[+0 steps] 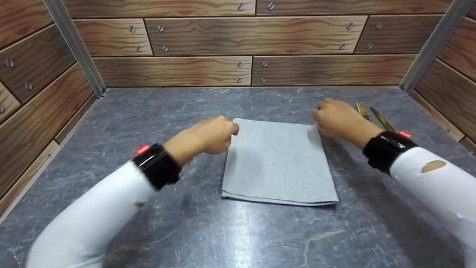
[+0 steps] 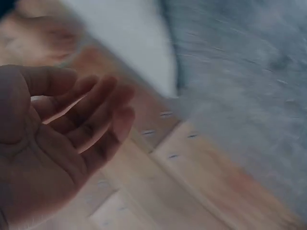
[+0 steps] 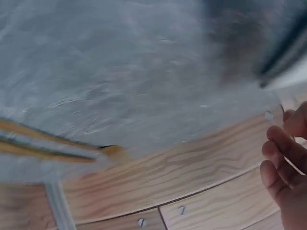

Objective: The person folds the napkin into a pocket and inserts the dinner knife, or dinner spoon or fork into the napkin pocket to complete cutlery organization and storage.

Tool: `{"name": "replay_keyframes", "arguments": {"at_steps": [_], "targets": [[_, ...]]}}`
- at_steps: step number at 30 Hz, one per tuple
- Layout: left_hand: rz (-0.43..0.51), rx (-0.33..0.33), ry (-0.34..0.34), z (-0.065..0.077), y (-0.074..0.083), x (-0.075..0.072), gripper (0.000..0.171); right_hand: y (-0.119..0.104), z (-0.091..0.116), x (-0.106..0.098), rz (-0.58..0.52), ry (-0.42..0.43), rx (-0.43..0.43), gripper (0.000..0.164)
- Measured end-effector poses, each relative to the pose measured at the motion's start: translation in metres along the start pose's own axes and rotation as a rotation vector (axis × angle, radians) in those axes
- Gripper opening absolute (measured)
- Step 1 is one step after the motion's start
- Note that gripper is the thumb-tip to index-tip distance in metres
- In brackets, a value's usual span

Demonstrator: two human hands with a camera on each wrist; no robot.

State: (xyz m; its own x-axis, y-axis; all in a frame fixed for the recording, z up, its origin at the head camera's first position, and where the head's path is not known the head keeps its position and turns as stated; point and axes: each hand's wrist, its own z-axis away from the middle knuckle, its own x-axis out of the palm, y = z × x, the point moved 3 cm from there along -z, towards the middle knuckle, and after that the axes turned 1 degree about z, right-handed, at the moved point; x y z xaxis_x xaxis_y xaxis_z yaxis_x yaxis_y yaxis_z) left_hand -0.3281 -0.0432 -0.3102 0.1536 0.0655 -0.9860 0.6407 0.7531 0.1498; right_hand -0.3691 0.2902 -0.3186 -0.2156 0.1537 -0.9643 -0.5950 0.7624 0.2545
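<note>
A folded light grey-blue cloth [image 1: 277,163] lies flat on the table, its layered edge facing me. My left hand [image 1: 212,134] hovers at its far left corner. In the left wrist view the fingers [image 2: 96,115] are loosely bent, with nothing between them. At the far right corner is my right hand [image 1: 340,117], slightly blurred. Its fingers [image 3: 283,153] are relaxed and bent in the right wrist view, and the cloth's edge [image 3: 288,60] appears apart from them.
A gold fork [image 1: 361,108] and a gold knife [image 1: 381,118] lie beyond my right wrist, partly hidden by it. The grey marbled table [image 1: 148,223] is enclosed by wood-patterned walls [image 1: 253,37] at the back and both sides.
</note>
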Motion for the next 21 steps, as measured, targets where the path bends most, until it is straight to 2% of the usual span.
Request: {"name": "replay_keyframes", "arguments": {"at_steps": [3,4,6,7,8,10,12,16,21], "targets": [[-0.061,0.021,-0.035,-0.067,-0.052,0.052,0.050,-0.012,-0.003,-0.007,-0.189,-0.049,0.040,0.019],[-0.053,0.029,-0.047,-0.082,-0.061,0.065,0.056,-0.017,-0.004,-0.005,-0.257,-0.074,0.042,0.027],[-0.029,0.035,-0.096,-0.094,-0.060,0.075,0.072,-0.027,-0.001,0.000,-0.380,-0.145,0.018,0.056],[-0.016,0.012,-0.148,-0.088,-0.046,0.069,0.079,-0.032,0.002,0.004,-0.430,-0.190,0.007,0.073],[-0.013,-0.008,-0.193,-0.084,-0.038,0.068,0.085,-0.036,0.006,0.009,-0.468,-0.232,-0.012,0.090],[0.031,-0.056,-0.263,-0.066,-0.019,0.057,0.090,-0.042,0.014,0.017,-0.512,-0.314,-0.066,0.118],[0.037,-0.090,-0.313,-0.068,-0.022,0.063,0.094,-0.046,0.024,0.023,-0.527,-0.395,-0.110,0.138],[0.023,-0.146,-0.364,-0.071,-0.035,0.074,0.096,-0.047,0.042,0.029,-0.549,-0.439,-0.165,0.150],[0.000,-0.192,-0.405,-0.060,-0.047,0.078,0.098,-0.051,0.057,0.032,-0.584,-0.406,-0.206,0.150]]}}
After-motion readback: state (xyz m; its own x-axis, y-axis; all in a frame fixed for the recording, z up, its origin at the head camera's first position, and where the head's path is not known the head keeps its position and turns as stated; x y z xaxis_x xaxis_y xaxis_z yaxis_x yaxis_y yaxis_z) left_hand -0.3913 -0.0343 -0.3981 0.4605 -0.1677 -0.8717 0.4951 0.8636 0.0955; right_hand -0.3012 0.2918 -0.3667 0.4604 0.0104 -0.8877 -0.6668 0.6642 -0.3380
